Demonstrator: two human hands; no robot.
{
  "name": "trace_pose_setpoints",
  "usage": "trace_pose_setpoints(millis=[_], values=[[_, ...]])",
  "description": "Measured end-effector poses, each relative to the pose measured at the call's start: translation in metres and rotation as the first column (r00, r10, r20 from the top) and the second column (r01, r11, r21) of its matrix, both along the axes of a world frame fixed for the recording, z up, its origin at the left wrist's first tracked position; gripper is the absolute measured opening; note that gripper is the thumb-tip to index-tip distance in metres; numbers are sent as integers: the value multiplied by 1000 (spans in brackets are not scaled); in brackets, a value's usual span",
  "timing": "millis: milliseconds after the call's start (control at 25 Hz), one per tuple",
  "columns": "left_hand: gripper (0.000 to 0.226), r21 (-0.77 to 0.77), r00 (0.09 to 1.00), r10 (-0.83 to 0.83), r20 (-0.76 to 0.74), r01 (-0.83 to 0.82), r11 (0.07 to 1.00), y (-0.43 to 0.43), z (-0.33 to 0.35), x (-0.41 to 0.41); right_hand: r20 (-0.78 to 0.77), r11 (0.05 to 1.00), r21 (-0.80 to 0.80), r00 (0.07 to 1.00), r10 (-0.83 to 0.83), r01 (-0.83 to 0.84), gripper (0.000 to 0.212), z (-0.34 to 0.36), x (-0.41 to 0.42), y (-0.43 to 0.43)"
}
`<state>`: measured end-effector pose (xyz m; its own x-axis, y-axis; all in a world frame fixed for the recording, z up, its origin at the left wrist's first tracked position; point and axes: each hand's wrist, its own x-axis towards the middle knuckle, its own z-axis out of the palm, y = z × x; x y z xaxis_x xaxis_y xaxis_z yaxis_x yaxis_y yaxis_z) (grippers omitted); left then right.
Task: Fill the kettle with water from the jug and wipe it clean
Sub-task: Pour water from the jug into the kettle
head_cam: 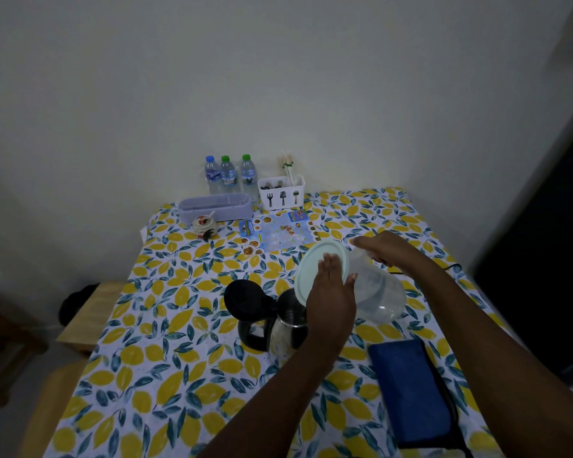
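Seen from above, a surface [186, 332] covered with a lemon-print cloth carries the makings of a kettle fill. At far left, near the wall, sit a lilac oblong box [215, 206] and, just in front of it, a small painted pot [204, 224] with a spoon handle sticking out. Behind the box stand three small water bottles [229, 175], one with a blue cap and two with green. Beside them a white cutlery holder [281, 192] holds utensils and wrapped chopsticks, and a printed menu card [277, 233] lies flat in front of it.

Nearer the middle stands the kettle [286, 328], its steel body upright and its black lid [247, 300] flipped open to the left. The left hand [331, 292] is spread flat, fingers together, pressing against the pale round lid [318, 266] of the clear plastic jug [374, 292]. The jug is tipped over toward the kettle's open mouth, its base raised to the right. The right hand [382, 246] is closed around the jug's far side, where its handle would be; the grip itself is partly hidden. At lower right a folded blue cloth [414, 388] rests on a dark flat object, well apart from the kettle. A black cord [450, 267] trails off past the right forearm.
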<state>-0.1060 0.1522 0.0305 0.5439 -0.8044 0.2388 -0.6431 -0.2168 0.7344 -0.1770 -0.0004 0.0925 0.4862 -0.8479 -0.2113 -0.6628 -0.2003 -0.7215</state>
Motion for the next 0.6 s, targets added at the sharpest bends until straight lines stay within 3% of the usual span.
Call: trace_pose_setpoints(millis=[600], values=[[58, -7, 999, -8, 38, 8, 1000, 0, 1, 1, 38, 1000, 9, 999, -22, 22, 51, -3, -1, -2]])
